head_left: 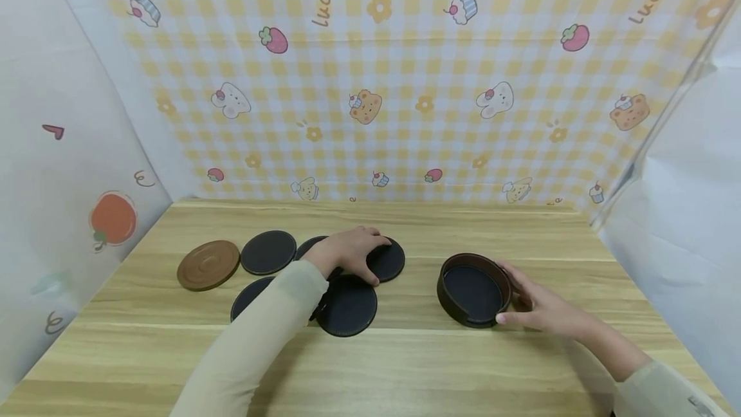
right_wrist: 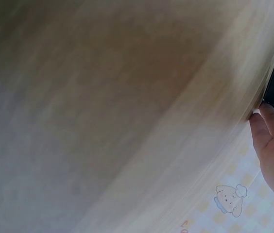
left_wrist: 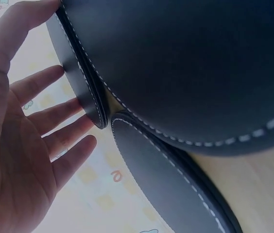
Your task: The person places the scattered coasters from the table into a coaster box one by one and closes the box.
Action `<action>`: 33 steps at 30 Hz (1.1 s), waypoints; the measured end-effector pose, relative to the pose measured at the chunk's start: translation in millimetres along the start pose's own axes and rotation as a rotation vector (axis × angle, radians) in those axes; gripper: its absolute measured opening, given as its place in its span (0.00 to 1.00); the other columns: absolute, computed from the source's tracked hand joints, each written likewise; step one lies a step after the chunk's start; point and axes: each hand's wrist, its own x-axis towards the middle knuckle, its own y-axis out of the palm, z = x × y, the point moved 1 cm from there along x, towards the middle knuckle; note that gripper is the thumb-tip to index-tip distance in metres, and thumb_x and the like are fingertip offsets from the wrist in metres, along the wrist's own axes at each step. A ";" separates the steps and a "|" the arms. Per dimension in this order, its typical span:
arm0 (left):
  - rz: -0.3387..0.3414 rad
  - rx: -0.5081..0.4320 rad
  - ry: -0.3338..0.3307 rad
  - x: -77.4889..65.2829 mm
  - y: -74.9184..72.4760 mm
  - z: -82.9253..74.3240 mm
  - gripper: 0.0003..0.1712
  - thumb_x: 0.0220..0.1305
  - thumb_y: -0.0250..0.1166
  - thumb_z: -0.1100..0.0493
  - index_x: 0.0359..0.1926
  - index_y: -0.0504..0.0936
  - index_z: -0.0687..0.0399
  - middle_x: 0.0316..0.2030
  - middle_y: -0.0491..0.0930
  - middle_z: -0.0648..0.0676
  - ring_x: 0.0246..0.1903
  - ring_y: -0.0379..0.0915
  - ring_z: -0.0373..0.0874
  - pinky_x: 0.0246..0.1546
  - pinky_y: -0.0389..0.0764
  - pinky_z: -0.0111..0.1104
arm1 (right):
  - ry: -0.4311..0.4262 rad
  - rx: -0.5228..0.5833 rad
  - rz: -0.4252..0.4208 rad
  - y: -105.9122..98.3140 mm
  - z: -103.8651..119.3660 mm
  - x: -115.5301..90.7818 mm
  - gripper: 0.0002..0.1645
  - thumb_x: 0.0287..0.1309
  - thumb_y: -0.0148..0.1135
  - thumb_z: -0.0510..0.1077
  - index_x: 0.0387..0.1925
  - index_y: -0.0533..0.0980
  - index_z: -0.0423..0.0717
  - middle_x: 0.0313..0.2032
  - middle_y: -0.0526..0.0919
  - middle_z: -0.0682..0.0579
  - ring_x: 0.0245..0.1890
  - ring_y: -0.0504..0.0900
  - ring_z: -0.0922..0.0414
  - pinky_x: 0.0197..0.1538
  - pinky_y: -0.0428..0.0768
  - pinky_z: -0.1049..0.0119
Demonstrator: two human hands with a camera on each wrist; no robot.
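Note:
My left hand (head_left: 349,251) reaches over a round black coaster (head_left: 389,261) at the right end of the back row. Its fingers are spread, with fingertips near the coaster's far edge and the thumb toward the near side. In the left wrist view, light stitching edges the coasters, and the extended fingers (left_wrist: 61,116) lie right at one rim. On the right, my right hand (head_left: 535,306) holds a round, low-walled coaster holder (head_left: 448,298) by its side, thumb at the front and fingers behind. The holder has a brown inner wall and a dark bottom.
Near the left hand lie more black coasters, one in front (head_left: 347,307), one at the back left (head_left: 268,252) and others partly behind the arm. A brown disc (head_left: 193,269) with a raised ring sits farthest left. Behind the wooden table (head_left: 417,365) hangs a checked backdrop (head_left: 405,82).

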 end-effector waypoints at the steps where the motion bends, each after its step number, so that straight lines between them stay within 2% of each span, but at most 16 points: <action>1: -0.001 -0.002 0.005 -0.1 -0.4 -0.8 0.48 0.54 0.74 0.42 0.74 0.65 0.41 0.73 0.61 0.55 0.68 0.62 0.51 0.65 0.69 0.46 | -0.003 0.008 0.003 -0.1 0.2 0.0 0.56 0.58 0.71 0.44 0.76 0.47 0.34 0.71 0.59 0.27 0.63 0.56 0.85 0.58 0.65 0.82; 13: -0.012 0.016 0.044 -1.0 0.0 -6.2 0.48 0.54 0.74 0.41 0.74 0.64 0.42 0.72 0.62 0.55 0.68 0.62 0.50 0.66 0.69 0.45 | -0.026 0.031 0.006 1.3 0.4 0.5 0.55 0.59 0.70 0.43 0.76 0.47 0.36 0.71 0.59 0.27 0.63 0.57 0.85 0.58 0.65 0.81; 24: -0.042 0.003 0.076 -0.7 0.7 -7.1 0.48 0.53 0.74 0.41 0.74 0.65 0.41 0.73 0.62 0.55 0.68 0.62 0.51 0.65 0.69 0.45 | -0.003 0.007 -0.005 0.8 1.3 -0.1 0.55 0.58 0.70 0.44 0.76 0.47 0.35 0.71 0.60 0.27 0.63 0.56 0.85 0.58 0.65 0.82; 33: -0.042 0.023 0.094 -4.6 2.8 -14.3 0.48 0.54 0.73 0.40 0.74 0.65 0.41 0.72 0.62 0.55 0.68 0.62 0.50 0.65 0.70 0.44 | -0.002 0.008 -0.011 1.1 2.2 -0.5 0.56 0.58 0.71 0.45 0.76 0.47 0.34 0.70 0.60 0.26 0.62 0.56 0.85 0.58 0.64 0.83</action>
